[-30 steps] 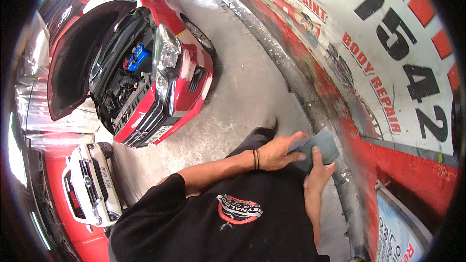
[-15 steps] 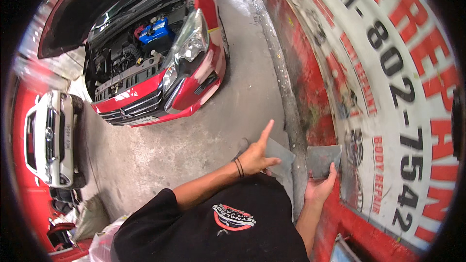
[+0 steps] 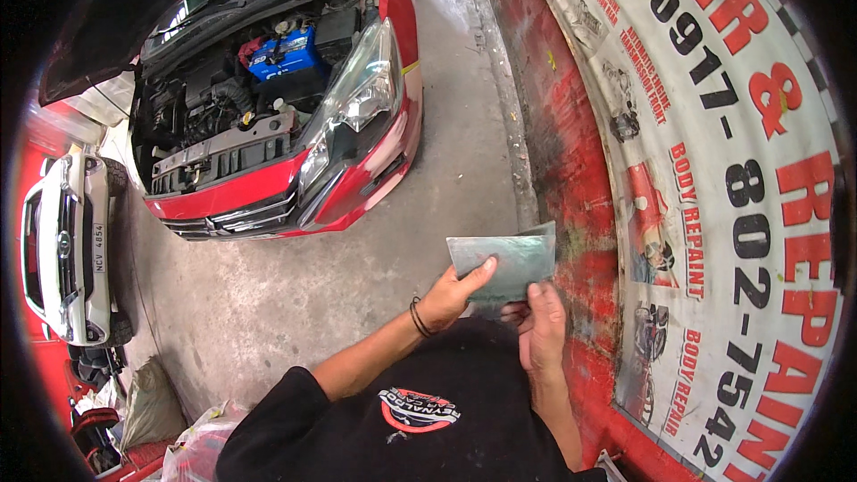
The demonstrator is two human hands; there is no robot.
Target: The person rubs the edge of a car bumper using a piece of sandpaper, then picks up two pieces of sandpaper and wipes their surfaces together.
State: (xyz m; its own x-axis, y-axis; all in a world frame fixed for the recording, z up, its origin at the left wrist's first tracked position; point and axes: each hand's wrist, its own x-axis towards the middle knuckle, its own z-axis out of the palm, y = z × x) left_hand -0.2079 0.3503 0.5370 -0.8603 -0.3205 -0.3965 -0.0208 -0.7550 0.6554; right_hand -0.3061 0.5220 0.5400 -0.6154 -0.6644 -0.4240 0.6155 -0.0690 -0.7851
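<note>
Left hand point(image 3: 453, 296) and right hand point(image 3: 543, 328) grip gray sheets point(image 3: 507, 273) before a red car point(image 3: 268, 186), its hood point(image 3: 116, 27) raised.

Grey concrete floor point(image 3: 286, 303) is serving as the support surface, showing blotchy stains and paler patches; a thin dark line is running across it at left. Red car point(image 3: 241, 205), hood raised, is standing on it, the tyre contact being hidden from this angle. White vehicle point(image 3: 75, 250) is standing at far left, its front facing the open concrete, dark tyres showing at floor level. Near it, lower left, a drab bulging sack point(image 3: 153, 403) is sitting just beside a crumpled translucent plastic bag point(image 3: 207, 443); their undersides are not showing clearly.
</note>
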